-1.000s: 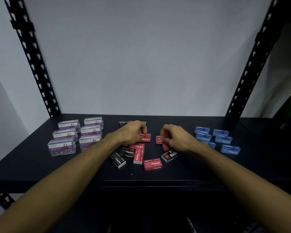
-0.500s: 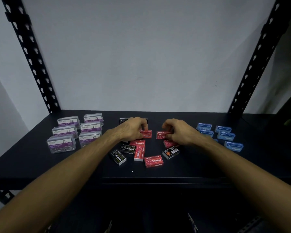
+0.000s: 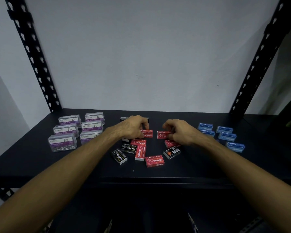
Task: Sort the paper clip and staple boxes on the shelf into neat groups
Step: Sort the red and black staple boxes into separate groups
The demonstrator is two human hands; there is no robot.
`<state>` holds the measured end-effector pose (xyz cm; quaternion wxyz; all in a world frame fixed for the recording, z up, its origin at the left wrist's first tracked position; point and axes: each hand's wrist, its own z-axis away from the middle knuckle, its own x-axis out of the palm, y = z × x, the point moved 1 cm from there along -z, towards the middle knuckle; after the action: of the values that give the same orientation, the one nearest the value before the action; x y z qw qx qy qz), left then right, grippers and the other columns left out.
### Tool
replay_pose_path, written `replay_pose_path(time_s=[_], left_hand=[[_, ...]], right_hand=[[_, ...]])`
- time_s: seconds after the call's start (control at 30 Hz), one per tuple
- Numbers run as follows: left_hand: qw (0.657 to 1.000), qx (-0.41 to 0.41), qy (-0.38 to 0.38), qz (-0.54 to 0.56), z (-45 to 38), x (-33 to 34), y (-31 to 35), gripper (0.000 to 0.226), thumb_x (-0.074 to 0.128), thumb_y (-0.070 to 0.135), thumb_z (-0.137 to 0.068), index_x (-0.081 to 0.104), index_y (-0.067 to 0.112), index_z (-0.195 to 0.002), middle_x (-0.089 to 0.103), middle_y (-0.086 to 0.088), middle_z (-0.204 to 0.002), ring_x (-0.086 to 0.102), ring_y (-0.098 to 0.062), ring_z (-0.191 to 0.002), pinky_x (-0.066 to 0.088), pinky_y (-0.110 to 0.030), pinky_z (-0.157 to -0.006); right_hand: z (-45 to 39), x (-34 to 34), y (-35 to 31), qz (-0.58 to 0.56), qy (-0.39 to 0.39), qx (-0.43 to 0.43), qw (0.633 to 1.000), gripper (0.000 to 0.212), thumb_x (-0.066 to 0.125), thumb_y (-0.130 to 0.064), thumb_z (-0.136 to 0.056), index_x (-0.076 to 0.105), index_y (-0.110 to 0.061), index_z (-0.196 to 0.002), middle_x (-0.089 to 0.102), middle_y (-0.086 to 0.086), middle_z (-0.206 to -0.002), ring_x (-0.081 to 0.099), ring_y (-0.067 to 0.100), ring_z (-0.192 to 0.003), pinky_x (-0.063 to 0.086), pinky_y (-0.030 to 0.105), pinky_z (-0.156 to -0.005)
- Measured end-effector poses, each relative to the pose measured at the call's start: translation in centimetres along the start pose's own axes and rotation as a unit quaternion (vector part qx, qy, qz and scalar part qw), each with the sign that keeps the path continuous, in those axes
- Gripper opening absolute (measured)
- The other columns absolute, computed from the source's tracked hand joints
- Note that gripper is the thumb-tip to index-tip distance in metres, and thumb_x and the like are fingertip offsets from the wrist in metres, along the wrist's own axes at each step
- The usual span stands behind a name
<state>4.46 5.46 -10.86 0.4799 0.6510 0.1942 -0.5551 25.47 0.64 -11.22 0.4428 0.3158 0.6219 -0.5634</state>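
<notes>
At mid-shelf (image 3: 40,165), left hand (image 3: 133,130) and right hand (image 3: 180,132) each pinch a red staple box, a bare gap between.

Clear paper clip boxes (image 3: 62,142) at shelf left carry purple labels reading "KREATI" and "PAPER CLIP". Red staple boxes (image 3: 154,160) at centre read "Staples" with a "10" mark. Black staple boxes (image 3: 119,156) also read "Staples". Blue boxes (image 3: 235,146) at right show "Staples", faint. Smaller print is illegible.
</notes>
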Motion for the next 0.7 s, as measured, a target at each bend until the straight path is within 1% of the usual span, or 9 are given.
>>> replay_pose_path(time_s=[0.17,0.33,0.4,0.5,0.63,0.7], left_hand=[[1.0,0.003,0.009,-0.001,-0.14,0.17,0.1,0.03,0.073,0.022,-0.086,0.06,0.021,-0.113,0.064,0.001,-0.099,0.062,-0.01,-0.084,0.045,-0.018,-0.062],[1.0,0.014,0.019,-0.005,-0.32,0.44,0.15,0.021,0.069,0.025,-0.089,0.065,0.019,-0.109,0.061,0.008,-0.093,0.061,-0.01,-0.085,0.044,-0.019,-0.062],[1.0,0.014,0.021,-0.003,-0.37,0.53,0.13,0.019,0.069,0.025,-0.09,0.066,0.019,-0.107,0.061,0.009,-0.093,0.061,-0.01,-0.086,0.045,-0.019,-0.064],[0.999,0.02,0.029,-0.012,-0.39,0.63,0.14,0.017,0.069,0.025,-0.09,0.067,0.018,-0.105,0.062,0.01,-0.094,0.06,-0.008,-0.086,0.042,-0.016,-0.063],[0.999,0.021,0.024,-0.013,-0.47,0.46,0.17,0.016,0.069,0.023,-0.09,0.067,0.016,-0.105,0.065,0.008,-0.095,0.059,-0.005,-0.081,0.04,-0.014,-0.061],[0.999,0.022,0.03,-0.006,-0.65,0.13,0.31,0.015,0.069,0.022,-0.09,0.067,0.018,-0.104,0.066,0.007,-0.096,0.061,-0.006,-0.084,0.041,-0.015,-0.062]], right_hand=[[-0.06,0.24,-0.21,-0.007,0.013,-0.006,1.0,0.035,0.066,-0.015,-0.092,0.059,-0.018,-0.126,0.062,0.001,-0.123,0.057,0.01,-0.098,0.046,0.022,-0.078],[-0.13,0.44,-0.15,-0.006,0.001,-0.006,1.0,0.024,0.062,-0.015,-0.095,0.064,-0.018,-0.119,0.065,-0.001,-0.115,0.06,0.008,-0.094,0.047,0.022,-0.076],[-0.16,0.49,-0.18,-0.004,0.0,-0.006,1.0,0.024,0.06,-0.015,-0.096,0.064,-0.018,-0.119,0.065,-0.001,-0.115,0.059,0.008,-0.094,0.047,0.022,-0.077],[-0.14,0.6,-0.27,0.008,0.001,-0.01,1.0,0.024,0.058,-0.013,-0.097,0.065,-0.017,-0.12,0.064,-0.002,-0.117,0.058,0.008,-0.096,0.047,0.023,-0.079],[0.0,0.5,-0.27,0.02,0.012,-0.017,1.0,0.024,0.057,-0.012,-0.097,0.066,-0.018,-0.118,0.064,-0.003,-0.114,0.059,0.008,-0.095,0.046,0.021,-0.076],[0.02,-0.02,-0.12,0.021,0.025,-0.015,0.999,0.023,0.058,-0.012,-0.096,0.066,-0.017,-0.116,0.064,-0.005,-0.11,0.059,0.008,-0.094,0.045,0.021,-0.076]])
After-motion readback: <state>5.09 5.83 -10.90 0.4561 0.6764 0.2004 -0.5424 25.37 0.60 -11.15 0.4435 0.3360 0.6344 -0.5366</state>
